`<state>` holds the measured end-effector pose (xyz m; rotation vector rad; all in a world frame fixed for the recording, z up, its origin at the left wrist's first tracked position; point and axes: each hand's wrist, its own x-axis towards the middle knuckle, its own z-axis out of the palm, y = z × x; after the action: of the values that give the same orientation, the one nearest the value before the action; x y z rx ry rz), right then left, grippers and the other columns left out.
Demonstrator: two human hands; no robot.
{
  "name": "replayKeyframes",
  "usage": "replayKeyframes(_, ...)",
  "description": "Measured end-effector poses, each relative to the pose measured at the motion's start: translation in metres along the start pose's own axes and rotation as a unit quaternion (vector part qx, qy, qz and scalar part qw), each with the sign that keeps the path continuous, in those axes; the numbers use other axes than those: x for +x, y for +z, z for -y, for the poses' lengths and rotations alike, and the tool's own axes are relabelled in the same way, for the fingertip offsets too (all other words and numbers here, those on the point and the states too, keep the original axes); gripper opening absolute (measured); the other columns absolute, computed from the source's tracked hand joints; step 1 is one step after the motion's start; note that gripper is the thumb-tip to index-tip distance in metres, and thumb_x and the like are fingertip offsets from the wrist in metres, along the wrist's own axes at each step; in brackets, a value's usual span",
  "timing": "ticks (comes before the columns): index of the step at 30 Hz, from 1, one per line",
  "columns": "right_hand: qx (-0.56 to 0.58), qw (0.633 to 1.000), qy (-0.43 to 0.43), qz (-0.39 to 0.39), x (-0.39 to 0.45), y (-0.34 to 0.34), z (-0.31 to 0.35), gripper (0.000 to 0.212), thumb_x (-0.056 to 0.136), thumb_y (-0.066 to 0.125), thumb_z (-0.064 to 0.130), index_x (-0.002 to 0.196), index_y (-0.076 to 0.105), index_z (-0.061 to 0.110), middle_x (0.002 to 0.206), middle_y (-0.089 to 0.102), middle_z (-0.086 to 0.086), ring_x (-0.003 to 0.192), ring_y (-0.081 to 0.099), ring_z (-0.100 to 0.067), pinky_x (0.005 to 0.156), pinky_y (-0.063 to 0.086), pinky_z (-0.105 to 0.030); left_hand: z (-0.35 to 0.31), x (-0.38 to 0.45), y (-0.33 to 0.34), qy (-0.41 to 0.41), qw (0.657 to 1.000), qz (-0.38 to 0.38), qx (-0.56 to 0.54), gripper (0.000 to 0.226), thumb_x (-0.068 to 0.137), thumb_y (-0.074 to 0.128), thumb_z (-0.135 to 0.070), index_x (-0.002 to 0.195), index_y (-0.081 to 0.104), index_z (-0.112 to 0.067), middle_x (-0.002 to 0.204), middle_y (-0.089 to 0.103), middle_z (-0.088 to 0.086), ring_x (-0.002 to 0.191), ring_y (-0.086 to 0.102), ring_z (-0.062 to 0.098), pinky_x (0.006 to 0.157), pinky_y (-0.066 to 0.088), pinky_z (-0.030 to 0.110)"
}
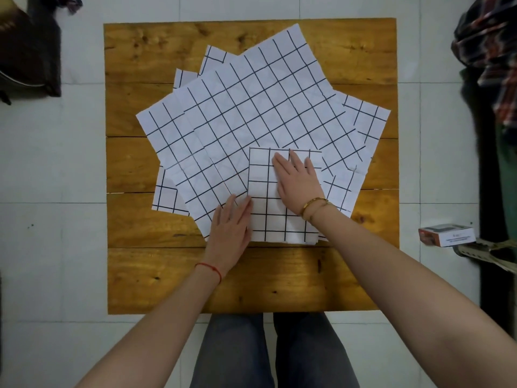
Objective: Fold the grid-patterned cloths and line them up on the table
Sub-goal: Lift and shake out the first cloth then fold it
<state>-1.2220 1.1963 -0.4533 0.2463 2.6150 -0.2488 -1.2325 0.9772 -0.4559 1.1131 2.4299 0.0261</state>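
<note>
A fanned pile of several white cloths with black grid lines (251, 107) lies spread over the middle of the wooden table (156, 275). On its near side sits one cloth folded into a small rectangle (265, 219). My right hand (298, 180) lies flat on the folded cloth with fingers straight, pressing it down. My left hand (230, 225) rests flat against the folded cloth's left edge, partly on the unfolded cloth beneath.
Bare wood runs along the table's near edge and its left and right sides. On the tiled floor, a small box (446, 235) lies at the right beside dark clothing (486, 51). A dark bag (25, 49) sits at the upper left. My knees are below the table's near edge.
</note>
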Motion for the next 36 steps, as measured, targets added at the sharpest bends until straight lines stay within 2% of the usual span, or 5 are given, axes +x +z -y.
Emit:
replayKeyframes(12,0.086,0.991,0.006,-0.1,-0.003,0.005,-0.004,0.054,0.094,0.037,0.02,0.147,0.026,0.012,0.156,0.023,-0.005,0.142,0.021,-0.029,0.114,0.021,-0.05,-0.014,-0.06,0.025,0.0,0.998,-0.02,-0.06,0.048,0.091,0.054,-0.028,0.138,0.049,-0.016,0.142,0.046,0.002,0.138,0.034,0.027,0.111,0.036,0.047)
replayKeyframes(18,0.304,0.891,0.215,-0.262,-0.036,0.003,-0.033,0.027,0.091,0.046,0.016,0.116,0.052,0.008,0.111,0.056,-0.008,0.099,0.054,-0.023,0.082,0.047,-0.037,-0.019,-0.027,0.0,-0.082,0.973,-0.101,-0.193,0.036,0.094,0.052,-0.018,0.13,0.051,-0.018,0.125,0.054,0.001,0.118,0.047,0.017,0.101,0.045,0.036)
replayKeyframes(24,0.442,0.8,0.351,-0.204,-0.06,0.021,-0.047,0.022,0.089,0.056,0.024,0.103,0.052,0.007,0.069,0.053,0.008,0.072,0.055,-0.017,0.066,0.046,-0.03,-0.022,0.025,-0.021,-0.227,0.912,-0.105,-0.325,0.037,0.091,0.057,-0.017,0.127,0.053,-0.015,0.114,0.055,0.001,0.112,0.046,0.016,0.091,0.044,0.028)
replayKeyframes(29,0.517,0.756,0.373,-0.147,-0.057,0.027,-0.04,0.026,0.084,0.064,0.028,0.101,0.06,0.009,0.073,0.056,0.005,0.072,0.054,-0.011,0.06,0.039,-0.016,-0.024,0.048,-0.021,-0.309,0.857,-0.076,-0.406,0.028,0.086,0.064,-0.016,0.112,0.057,-0.013,0.091,0.058,0.0,0.101,0.055,0.023,0.083,0.051,0.037)
replayKeyframes(36,0.502,0.783,0.363,-0.062,-0.054,0.026,-0.034,0.042,0.082,0.065,0.029,0.057,0.033,0.017,0.057,0.031,0.0,0.053,0.03,-0.014,0.049,0.023,-0.026,-0.025,0.053,-0.025,-0.347,0.827,-0.062,-0.438,0.01,0.084,0.068,-0.015,0.093,0.065,-0.012,0.09,0.064,0.003,0.086,0.06,0.015,0.084,0.055,0.034)
